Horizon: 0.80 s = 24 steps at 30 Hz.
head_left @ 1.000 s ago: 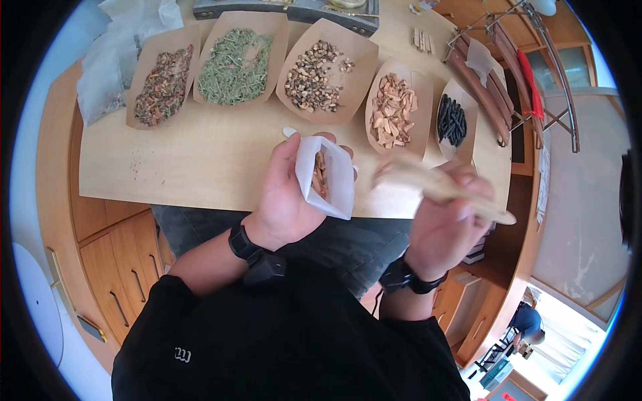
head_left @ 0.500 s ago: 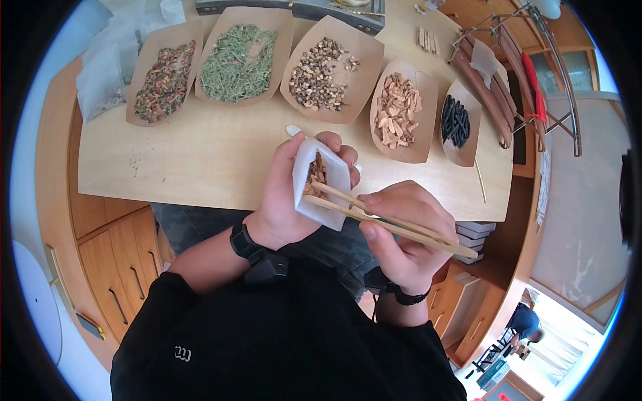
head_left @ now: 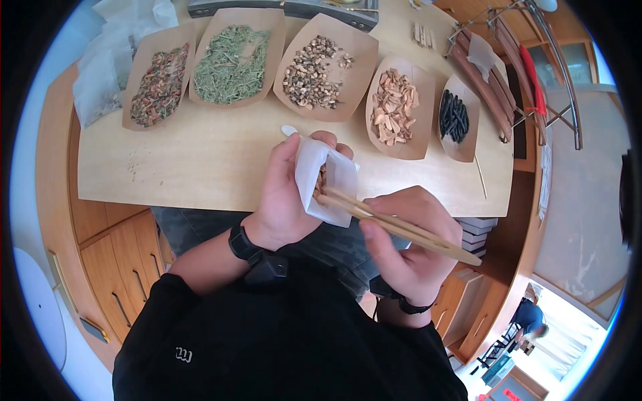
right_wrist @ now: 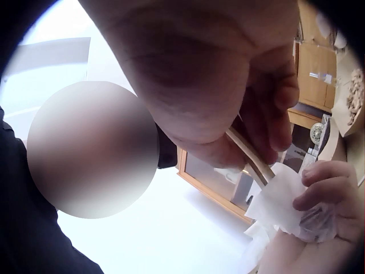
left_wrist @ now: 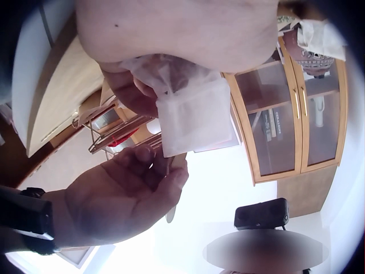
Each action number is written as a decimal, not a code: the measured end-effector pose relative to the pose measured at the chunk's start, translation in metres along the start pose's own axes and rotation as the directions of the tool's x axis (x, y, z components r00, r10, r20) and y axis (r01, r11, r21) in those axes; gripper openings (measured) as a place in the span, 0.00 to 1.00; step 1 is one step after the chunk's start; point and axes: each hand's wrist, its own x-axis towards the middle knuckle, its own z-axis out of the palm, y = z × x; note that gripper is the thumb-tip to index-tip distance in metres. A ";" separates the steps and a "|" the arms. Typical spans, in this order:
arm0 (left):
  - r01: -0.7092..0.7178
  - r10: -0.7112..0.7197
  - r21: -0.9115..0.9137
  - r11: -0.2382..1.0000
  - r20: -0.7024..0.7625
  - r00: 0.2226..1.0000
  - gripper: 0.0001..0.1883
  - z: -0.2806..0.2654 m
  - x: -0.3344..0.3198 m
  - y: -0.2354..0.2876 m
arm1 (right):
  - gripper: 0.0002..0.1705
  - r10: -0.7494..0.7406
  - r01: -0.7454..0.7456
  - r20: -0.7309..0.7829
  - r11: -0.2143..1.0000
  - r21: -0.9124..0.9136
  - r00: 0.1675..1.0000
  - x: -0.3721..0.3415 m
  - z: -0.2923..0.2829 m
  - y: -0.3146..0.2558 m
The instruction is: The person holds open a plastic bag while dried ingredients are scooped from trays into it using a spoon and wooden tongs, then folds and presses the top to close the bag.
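My left hand (head_left: 277,194) holds a small white pouch (head_left: 342,179) with its mouth opened toward me, over the table's front edge. Brown sliced pieces (head_left: 319,184) show inside it. My right hand (head_left: 422,271) pinches wooden tongs (head_left: 435,242) between thumb and fingers, and their tips reach into the pouch's mouth. In the left wrist view the white pouch (left_wrist: 197,114) hangs below the palm, close to the right hand (left_wrist: 114,200). The right wrist view shows the tongs (right_wrist: 251,154) running down into the pouch, with left-hand fingers (right_wrist: 328,180) curled around its side.
Across the table (head_left: 200,164) stand paper trays of reddish mixed herbs (head_left: 160,87), green cut stems (head_left: 231,67), dark-and-pale chips (head_left: 313,73), tan slices (head_left: 394,110) and black sticks (head_left: 455,117). Plastic bags (head_left: 103,83) lie far left. A thin stick (head_left: 481,177) lies right.
The tongs came from near the tan slices' tray, at right, to the pouch, and their tips have gone into its mouth. The left hand stays nearly in place.
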 end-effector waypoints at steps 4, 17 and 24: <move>0.008 -0.007 -0.019 1.000 0.045 0.999 0.26 0.000 0.000 0.000 | 0.15 -0.078 0.086 0.083 0.991 -0.100 0.994 0.002 0.007 -0.002; -0.016 0.017 0.126 0.992 -0.006 1.000 0.23 -0.003 0.000 0.000 | 0.14 -0.202 0.206 0.070 0.976 -0.063 0.977 0.005 -0.004 -0.001; 0.056 -0.048 -0.043 0.998 0.164 0.985 0.24 -0.009 -0.007 0.002 | 0.10 -0.011 0.098 -0.377 0.972 0.213 0.926 -0.014 -0.032 0.027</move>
